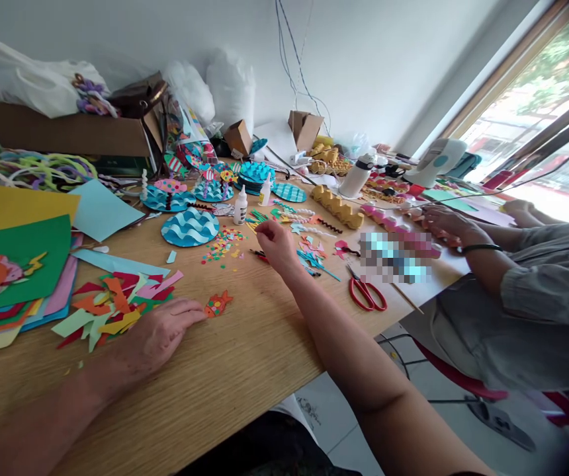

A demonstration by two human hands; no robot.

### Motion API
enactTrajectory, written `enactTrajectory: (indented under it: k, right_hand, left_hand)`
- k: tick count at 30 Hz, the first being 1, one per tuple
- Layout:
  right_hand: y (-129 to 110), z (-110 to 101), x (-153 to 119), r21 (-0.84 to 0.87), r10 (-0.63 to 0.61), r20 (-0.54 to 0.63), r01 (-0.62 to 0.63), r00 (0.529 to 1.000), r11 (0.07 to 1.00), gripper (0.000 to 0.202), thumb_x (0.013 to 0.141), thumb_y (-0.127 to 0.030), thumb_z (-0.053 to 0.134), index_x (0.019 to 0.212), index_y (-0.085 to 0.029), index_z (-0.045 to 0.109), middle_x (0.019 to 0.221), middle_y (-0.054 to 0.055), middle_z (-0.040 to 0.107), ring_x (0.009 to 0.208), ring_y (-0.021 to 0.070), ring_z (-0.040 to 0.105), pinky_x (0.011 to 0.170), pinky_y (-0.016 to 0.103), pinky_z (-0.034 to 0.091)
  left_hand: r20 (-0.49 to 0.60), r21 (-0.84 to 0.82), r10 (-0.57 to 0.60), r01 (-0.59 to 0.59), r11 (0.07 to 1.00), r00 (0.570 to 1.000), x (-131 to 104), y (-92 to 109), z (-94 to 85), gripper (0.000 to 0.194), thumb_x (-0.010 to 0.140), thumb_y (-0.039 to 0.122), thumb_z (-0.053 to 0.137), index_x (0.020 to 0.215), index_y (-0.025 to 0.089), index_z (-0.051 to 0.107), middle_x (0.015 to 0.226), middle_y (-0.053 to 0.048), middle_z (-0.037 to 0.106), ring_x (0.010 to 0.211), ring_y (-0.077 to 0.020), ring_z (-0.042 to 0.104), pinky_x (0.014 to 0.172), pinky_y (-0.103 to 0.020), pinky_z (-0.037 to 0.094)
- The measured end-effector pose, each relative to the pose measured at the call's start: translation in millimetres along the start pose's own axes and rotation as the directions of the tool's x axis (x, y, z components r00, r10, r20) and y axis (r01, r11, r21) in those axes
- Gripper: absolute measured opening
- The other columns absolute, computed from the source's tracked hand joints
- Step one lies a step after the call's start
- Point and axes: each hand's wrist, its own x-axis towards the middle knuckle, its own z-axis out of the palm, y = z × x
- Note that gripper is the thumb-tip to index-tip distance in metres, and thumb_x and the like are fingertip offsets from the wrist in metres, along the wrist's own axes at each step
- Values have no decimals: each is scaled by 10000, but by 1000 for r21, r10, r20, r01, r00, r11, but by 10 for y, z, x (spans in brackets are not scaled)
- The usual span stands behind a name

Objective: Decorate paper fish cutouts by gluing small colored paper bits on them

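My left hand (pixel 164 330) lies low on the table with its fingers stretched out. Its fingertips touch the head edge of a small orange paper fish (pixel 219 303) dotted with coloured spots. Farther out, my right hand (pixel 277 246) is closed, fingertips bent down and partly hidden; whatever they hold I cannot make out. Beside it are a heap of small paper dots (pixel 222 246), thin green and yellow strips (pixel 259 219) and a white glue bottle (pixel 241 206). Paper scraps (pixel 116 304) lie just beyond my left hand.
Red-handled scissors (pixel 368 294) and a wooden stick (pixel 407 297) lie at right. Blue wave-patterned discs (pixel 190 227) stand farther back. Coloured paper sheets (pixel 21 225) are stacked at left. A co-worker's hand (pixel 450 225) rests by egg-carton strips (pixel 338 206); a white bottle (pixel 358 176) stands behind.
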Motion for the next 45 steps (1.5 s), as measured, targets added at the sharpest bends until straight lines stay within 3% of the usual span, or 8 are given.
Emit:
enactTrajectory:
  k: [8, 14, 18, 21, 27, 36, 41, 45]
  right_hand:
    - [94, -6, 65, 29, 82, 5, -82, 997, 996, 165, 676, -188, 451, 753, -166, 596, 608, -24, 553, 566, 105, 481, 559, 222, 359]
    - [24, -12, 7, -108, 6, 184, 14, 983, 994, 161, 697, -153, 492, 767, -162, 637, 652, -7, 597, 598, 99, 499, 595, 215, 364]
    - [-30, -4, -59, -168, -38, 456, 128, 889, 977, 139, 715, -145, 529, 759, -160, 660, 677, 3, 629, 623, 97, 521, 609, 210, 367]
    - [-61, 40, -100, -180, -36, 568, 167, 823, 970, 150, 724, -144, 542, 801, -154, 671, 734, 14, 654, 651, 96, 544, 619, 203, 374]
    - [-131, 106, -125, -273, 18, 624, 196, 781, 942, 165, 733, -176, 550, 843, -159, 672, 791, 25, 666, 686, 110, 558, 619, 206, 376]
    - [-145, 176, -134, -317, 29, 629, 221, 777, 922, 123, 740, -175, 527, 778, -165, 644, 768, 34, 641, 672, 122, 521, 601, 221, 349]
    - [-123, 155, -129, -234, 22, 602, 151, 798, 960, 95, 739, -159, 517, 750, -153, 611, 734, 26, 612, 644, 106, 494, 596, 220, 344]
    - [-103, 126, -112, -38, 27, 568, -6, 823, 999, 66, 735, -169, 517, 701, -139, 565, 657, -18, 545, 598, 75, 451, 587, 205, 342]
  left_hand:
    - [23, -35, 1, 0, 999, 1000, -27, -48, 33, 435, 811, 59, 318, 1088, 222, 609, 1068, -45, 645, 1014, -173, 577, 884, -308, 478]
    - [13, -36, 36, -36, 999, 999, -28, -58, 24, 422, 826, 54, 322, 1102, 218, 596, 1072, -37, 635, 1020, -151, 567, 885, -275, 471]
    - [-15, -30, 40, -40, 999, 999, -17, -48, 22, 411, 825, 53, 309, 1055, 196, 618, 1057, -44, 641, 1001, -148, 577, 873, -260, 475]
    - [-18, -26, 29, -30, 999, 999, -9, -40, 27, 410, 819, 56, 300, 1023, 192, 629, 1034, -45, 650, 988, -151, 584, 866, -264, 478]
    - [-16, -28, 32, -33, 999, 999, -4, -31, 16, 411, 809, 47, 307, 1029, 184, 626, 1032, -48, 652, 989, -151, 581, 876, -266, 474]
    - [32, -93, -32, 35, 995, 999, -12, -17, 9, 451, 802, 38, 306, 1075, 217, 618, 1078, -37, 638, 1026, -165, 562, 904, -306, 464]
    - [20, -96, -31, 33, 995, 999, -8, -20, 14, 423, 818, 55, 305, 1055, 208, 619, 1063, -41, 641, 1019, -165, 568, 893, -304, 469]
    - [-51, -159, -83, 74, 985, 995, 6, 18, -8, 345, 861, 127, 319, 1013, 198, 620, 1014, -46, 651, 960, -160, 593, 853, -279, 479]
